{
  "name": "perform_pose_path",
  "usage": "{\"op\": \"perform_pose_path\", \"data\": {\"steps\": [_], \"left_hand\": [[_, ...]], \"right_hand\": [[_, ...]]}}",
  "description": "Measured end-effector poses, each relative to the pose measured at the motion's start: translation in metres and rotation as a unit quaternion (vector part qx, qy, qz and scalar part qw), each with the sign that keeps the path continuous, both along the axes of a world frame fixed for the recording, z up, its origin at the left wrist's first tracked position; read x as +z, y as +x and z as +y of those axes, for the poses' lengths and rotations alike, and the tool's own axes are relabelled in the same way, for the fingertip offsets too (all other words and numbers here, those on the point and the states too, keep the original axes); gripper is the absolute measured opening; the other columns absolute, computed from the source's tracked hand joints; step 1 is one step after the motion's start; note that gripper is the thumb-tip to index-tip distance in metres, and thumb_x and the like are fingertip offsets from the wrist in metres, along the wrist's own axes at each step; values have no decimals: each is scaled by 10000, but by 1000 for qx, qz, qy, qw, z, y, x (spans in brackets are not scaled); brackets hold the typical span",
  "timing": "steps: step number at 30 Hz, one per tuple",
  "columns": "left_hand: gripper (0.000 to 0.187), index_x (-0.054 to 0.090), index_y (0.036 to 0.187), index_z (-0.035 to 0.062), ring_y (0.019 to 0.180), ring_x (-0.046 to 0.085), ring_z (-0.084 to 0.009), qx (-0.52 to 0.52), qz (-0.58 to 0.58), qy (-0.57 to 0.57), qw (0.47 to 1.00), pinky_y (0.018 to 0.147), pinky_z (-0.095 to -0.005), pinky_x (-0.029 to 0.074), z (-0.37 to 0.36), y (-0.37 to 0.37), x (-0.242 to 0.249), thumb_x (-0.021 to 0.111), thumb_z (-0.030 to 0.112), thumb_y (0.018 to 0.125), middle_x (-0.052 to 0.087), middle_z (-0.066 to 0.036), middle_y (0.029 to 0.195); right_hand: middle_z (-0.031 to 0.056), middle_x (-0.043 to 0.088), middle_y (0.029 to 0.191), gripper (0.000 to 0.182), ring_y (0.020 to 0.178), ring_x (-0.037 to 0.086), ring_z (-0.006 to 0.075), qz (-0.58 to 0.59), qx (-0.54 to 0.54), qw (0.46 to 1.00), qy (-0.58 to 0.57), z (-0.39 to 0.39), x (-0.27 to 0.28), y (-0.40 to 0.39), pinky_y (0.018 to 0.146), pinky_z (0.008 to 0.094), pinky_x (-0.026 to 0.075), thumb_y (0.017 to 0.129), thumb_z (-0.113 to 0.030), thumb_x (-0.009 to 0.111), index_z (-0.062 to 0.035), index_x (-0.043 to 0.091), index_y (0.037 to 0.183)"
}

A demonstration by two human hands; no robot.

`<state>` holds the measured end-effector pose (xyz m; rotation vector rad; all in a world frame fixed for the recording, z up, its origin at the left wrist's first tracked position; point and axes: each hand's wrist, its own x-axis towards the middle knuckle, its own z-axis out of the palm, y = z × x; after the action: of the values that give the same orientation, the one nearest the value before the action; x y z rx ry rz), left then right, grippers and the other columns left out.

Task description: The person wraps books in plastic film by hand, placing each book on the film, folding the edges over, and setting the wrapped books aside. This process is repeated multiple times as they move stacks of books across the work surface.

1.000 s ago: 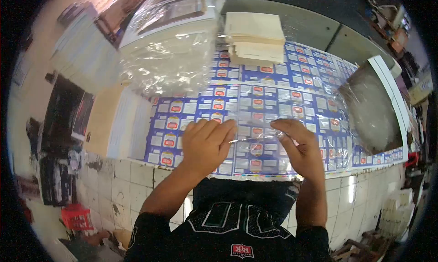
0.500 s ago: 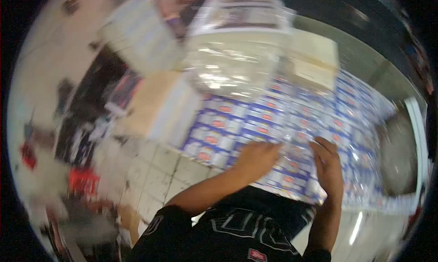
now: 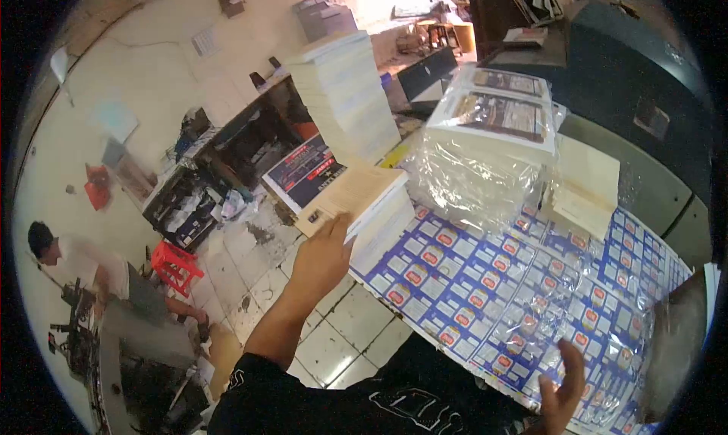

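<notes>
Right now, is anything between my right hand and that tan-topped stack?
Nothing upright stands between your right hand and the tan-topped stack, just blue printed sheets partly under clear film; your left hand touches the stack.

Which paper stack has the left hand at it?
The tan-topped stack: the left hand is at its near edge. The tall stack behind, plastic-covered stack and low cream stack have no hand on them.

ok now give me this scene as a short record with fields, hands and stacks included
left hand: on the near edge of the tan-topped stack
right hand: open, above the blue sheets
plastic-wrapped stack: between the tan-topped stack and the cream stack
tall stack: behind the tan-topped stack
red stool: on the floor, left
other person: far left
</notes>
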<state>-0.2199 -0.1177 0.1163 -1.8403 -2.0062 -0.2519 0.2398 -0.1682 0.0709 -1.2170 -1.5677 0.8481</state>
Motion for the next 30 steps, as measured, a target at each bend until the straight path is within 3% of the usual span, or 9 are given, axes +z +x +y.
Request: {"op": "perform_pose_path", "data": {"steps": [5,7,8,9,12,15,18,20,30], "left_hand": [[377,556,1239,-48,967,685,-289,-238,-501,44,831,864,-341,528,-57,54,36,637,92,898,681,-178,1115],[421,514,1302,-47,1011,648,-235,-361,-530,-148,753,873,-337,499,-53,82,28,618,112,926,665,-171,1118],[444,484,1335,-40,1076,609,-234,-380,-545,-261,700,928,-356,469,-49,138,-2,602,143,948,625,-190,1188],[492,432,1375,-33,1132,587,-285,-427,-537,-320,653,958,-369,447,-41,168,-18,582,201,969,589,-212,1242],[596,349,1436,-11,1297,453,-345,-509,-520,-392,563,1082,-430,350,-11,219,-53,564,305,978,444,-243,1405],[612,365,1439,8,1369,362,-345,-508,-248,-46,824,1106,-527,272,27,241,-76,537,346,959,384,-183,1472],[511,449,1391,28,1257,487,-365,-493,-141,-89,854,1044,-513,368,77,252,-124,514,255,939,503,-188,1373],[394,568,1276,47,1085,600,-374,-380,-167,-393,821,937,-502,458,85,253,-81,494,162,907,618,-201,1212],[359,600,1202,31,914,662,-368,-465,-261,-213,819,773,-453,542,65,272,-93,561,275,940,667,-187,1070]], "right_hand": [[215,539,1324,638,1285,471,323,91,44,992,-74,-30,-4,-30,1102,436,317,755,-187,739,39,526,1312],[238,551,1299,692,1287,468,342,317,26,948,-2,-40,6,-70,1093,452,328,752,-259,751,36,511,1331],[241,550,1296,666,1243,504,345,-112,-23,993,25,-63,-51,-29,1047,454,388,815,-231,696,51,453,1368],[241,550,1296,666,1243,504,345,-116,-29,993,23,-86,-112,8,1047,454,388,815,-231,696,51,453,1368],[233,551,1293,604,1202,531,331,176,-226,953,-99,-99,-66,12,1011,446,420,846,-191,658,66,458,1354],[203,555,1287,472,1112,577,285,314,-315,877,-179,-108,-62,25,923,416,484,895,-119,604,96,498,1301],[188,574,1245,459,1045,589,242,371,-315,836,-254,-118,-71,25,822,360,505,898,-130,627,96,511,1279],[178,598,1197,514,1037,601,258,365,-329,827,-272,-125,-88,25,861,371,499,878,-197,650,65,491,1290],[148,592,1241,657,1116,590,261,399,-273,856,-183,-152,-65,15,974,382,455,798,-155,705,39,418,1356]]}}
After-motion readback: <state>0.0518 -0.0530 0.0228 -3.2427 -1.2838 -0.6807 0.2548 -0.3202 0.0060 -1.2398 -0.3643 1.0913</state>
